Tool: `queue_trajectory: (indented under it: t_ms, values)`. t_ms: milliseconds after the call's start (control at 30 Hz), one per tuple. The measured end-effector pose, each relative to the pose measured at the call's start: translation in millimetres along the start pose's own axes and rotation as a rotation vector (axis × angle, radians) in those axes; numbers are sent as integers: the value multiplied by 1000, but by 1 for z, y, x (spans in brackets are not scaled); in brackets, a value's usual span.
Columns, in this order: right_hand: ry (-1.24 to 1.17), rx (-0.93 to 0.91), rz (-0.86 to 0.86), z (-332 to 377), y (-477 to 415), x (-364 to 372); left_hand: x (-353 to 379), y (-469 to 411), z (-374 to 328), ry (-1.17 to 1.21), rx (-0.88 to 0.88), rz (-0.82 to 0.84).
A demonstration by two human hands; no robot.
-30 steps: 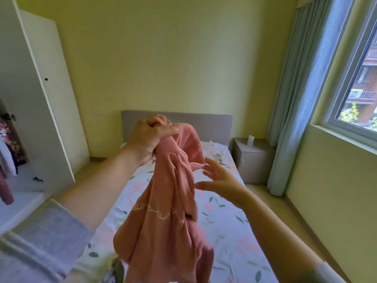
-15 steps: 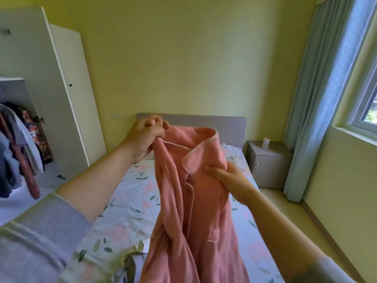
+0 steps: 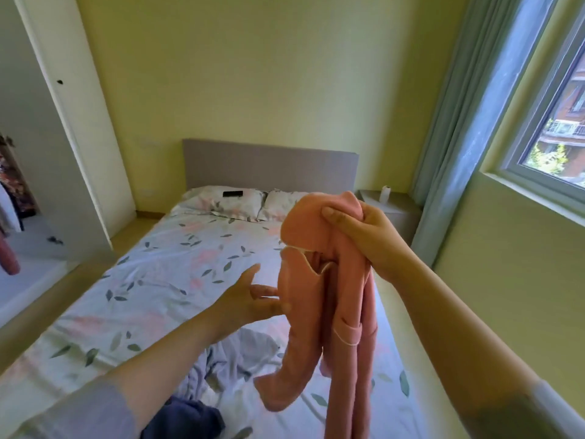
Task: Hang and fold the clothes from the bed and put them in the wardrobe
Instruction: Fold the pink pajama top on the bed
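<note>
r hand [image 3: 364,240] grips pink top [image 3: 311,315] by its upper end, fingers curled round it; top hangs over bed [image 3: 152,280]. l hand [image 3: 250,299] open, fingers spread, at top's left edge, contact unclear (blur). dark blue garment [image 3: 186,419] on bed. wardrobe [image 3: 47,160] at left.

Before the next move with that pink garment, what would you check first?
1. Right hand grips the pink garment securely: ok.
2. Left hand free to help: ok, open beside the cloth.
3. Garment hangs flat and untwisted: not ok, it is bunched.
4. Hanger within reach: cannot tell, none in view.
5. Wardrobe door open: ok.
6. Bare space on the bed for folding: ok.
</note>
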State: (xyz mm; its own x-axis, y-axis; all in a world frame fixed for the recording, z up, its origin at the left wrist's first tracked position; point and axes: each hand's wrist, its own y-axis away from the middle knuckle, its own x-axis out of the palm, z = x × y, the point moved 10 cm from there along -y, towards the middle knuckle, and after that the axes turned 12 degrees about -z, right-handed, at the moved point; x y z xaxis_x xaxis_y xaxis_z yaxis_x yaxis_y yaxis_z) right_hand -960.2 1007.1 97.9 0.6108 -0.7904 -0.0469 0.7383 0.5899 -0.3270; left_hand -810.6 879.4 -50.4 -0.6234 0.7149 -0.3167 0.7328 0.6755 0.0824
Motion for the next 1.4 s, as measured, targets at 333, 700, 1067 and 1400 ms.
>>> queue_trajectory:
  t_ms: [333,700,1067,1400]
  values:
    - [154,-10,-94,6,31,-75,35,8,-15,58,184,-181]
    - [823,44,-61,-2,103,-135,-30,29,-58,-317,313,56]
    - [1146,228,133,-67,219,-140,-17,90,23,-374,296,200]
    - [1157,259,110,-92,289,-161,-16,143,57,-386,387,115]
